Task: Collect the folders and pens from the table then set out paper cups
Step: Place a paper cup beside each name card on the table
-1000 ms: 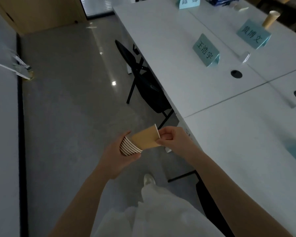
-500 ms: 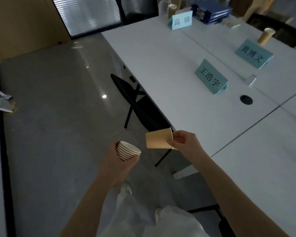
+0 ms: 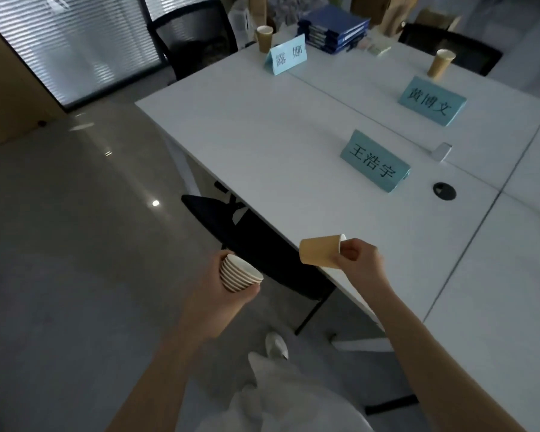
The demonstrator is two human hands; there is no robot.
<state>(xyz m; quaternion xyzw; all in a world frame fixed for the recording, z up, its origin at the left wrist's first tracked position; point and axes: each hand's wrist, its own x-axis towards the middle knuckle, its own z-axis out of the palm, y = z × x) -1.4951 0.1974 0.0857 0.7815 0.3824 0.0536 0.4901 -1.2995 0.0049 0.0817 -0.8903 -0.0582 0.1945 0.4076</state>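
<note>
My left hand (image 3: 219, 288) grips a nested stack of brown paper cups (image 3: 239, 273), rims up, over the floor beside the table. My right hand (image 3: 357, 260) pinches a single brown paper cup (image 3: 320, 249) by its rim; the cup lies on its side above the near edge of the white table (image 3: 278, 145). Two more paper cups stand upright on the table, one (image 3: 264, 37) at the far end and one (image 3: 440, 63) at the far right. A pile of blue folders (image 3: 332, 29) lies at the table's far end.
Three teal name cards stand on the table: one (image 3: 375, 160) in the middle, one (image 3: 430, 100) further right, one (image 3: 286, 57) near the far end. A black chair (image 3: 256, 241) is tucked under the table's edge by my hands; another black chair (image 3: 197, 35) stands at the far end.
My right hand has pulled the single cup off the stack and carried it right, over the table's edge. The view has lifted toward the table's far end.
</note>
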